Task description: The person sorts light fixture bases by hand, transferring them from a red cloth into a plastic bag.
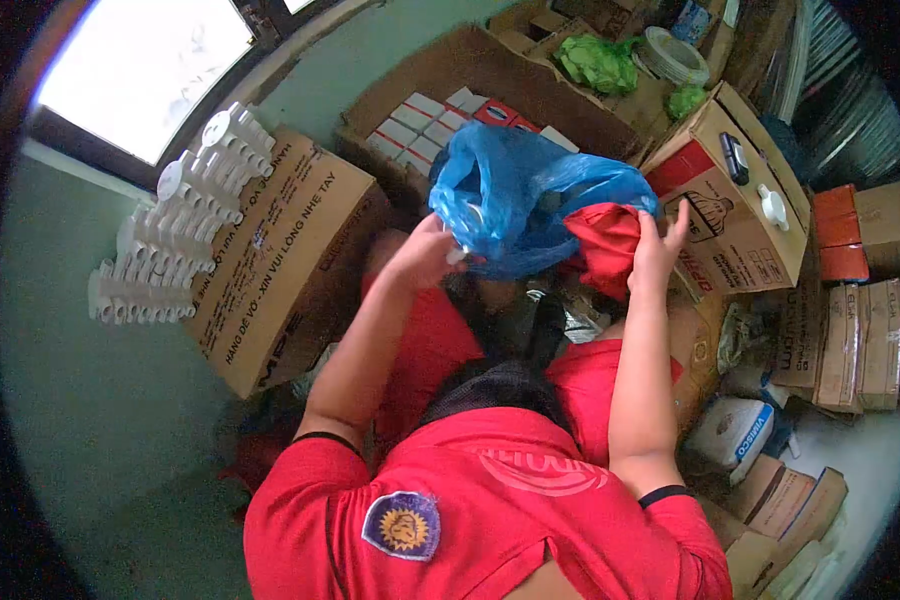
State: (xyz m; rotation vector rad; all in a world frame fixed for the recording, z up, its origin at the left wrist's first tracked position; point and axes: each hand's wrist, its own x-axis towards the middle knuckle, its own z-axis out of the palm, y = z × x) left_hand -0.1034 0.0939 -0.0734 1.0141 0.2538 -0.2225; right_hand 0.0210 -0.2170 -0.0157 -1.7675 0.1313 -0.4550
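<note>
A crumpled blue plastic bag is stretched between my two hands, its opening turned up. My left hand grips the bag's left edge, and a small white item shows by its fingers. At the bag's right edge, my right hand is closed on the bag and a red cloth, with one finger sticking out. The bag's contents cannot be made out. Behind it, an open carton holds several small white-and-red boxes.
Stacked white round parts stand on a large cardboard box at left. On the right, another carton carries a black device and a white part. More boxes are piled at far right.
</note>
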